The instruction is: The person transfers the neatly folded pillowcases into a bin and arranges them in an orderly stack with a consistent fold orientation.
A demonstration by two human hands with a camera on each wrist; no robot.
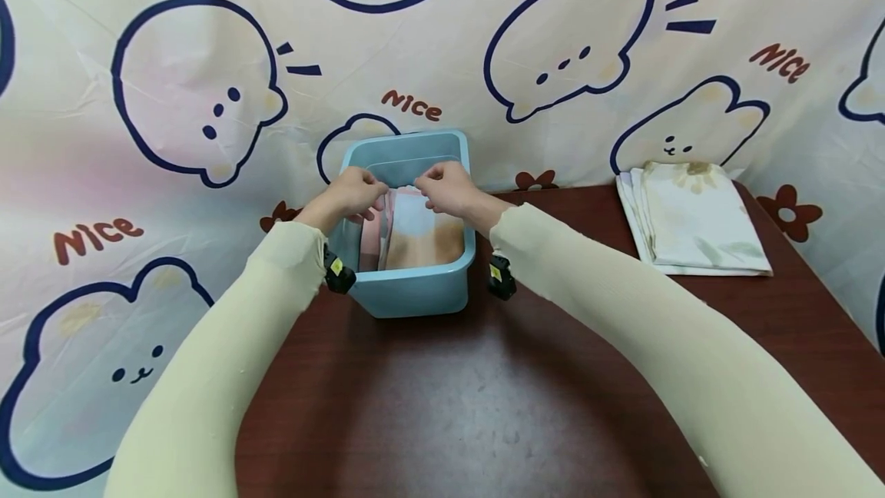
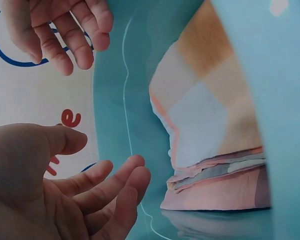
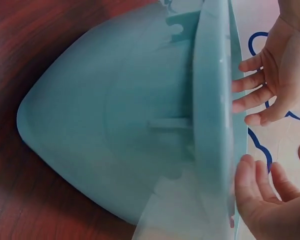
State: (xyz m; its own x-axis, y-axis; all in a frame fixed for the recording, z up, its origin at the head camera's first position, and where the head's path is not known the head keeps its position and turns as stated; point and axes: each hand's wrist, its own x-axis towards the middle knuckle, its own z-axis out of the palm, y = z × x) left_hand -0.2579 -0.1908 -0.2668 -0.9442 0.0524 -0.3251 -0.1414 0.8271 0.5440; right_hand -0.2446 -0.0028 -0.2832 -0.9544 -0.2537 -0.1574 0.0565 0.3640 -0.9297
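A light blue plastic bin (image 1: 415,294) stands at the back of the table with folded cloths inside. One cloth (image 1: 415,240) is checked in white, tan and orange; a pink-and-grey folded cloth (image 1: 369,240) lies along its left side. My left hand (image 1: 356,190) hovers over the bin's left part, fingers loosely bent. Opposite it, my right hand (image 1: 445,189) is above the right part. In the left wrist view, the left hand (image 2: 90,195) and right hand (image 2: 65,30) face each other, holding nothing and apart from the checked cloth (image 2: 210,100).
A stack of folded white cloth (image 1: 698,221) with a flower print lies at the table's back right. The dark red-brown table (image 1: 442,413) extends in front of the bin. Behind it hangs a printed curtain (image 1: 442,52) with cartoon outlines.
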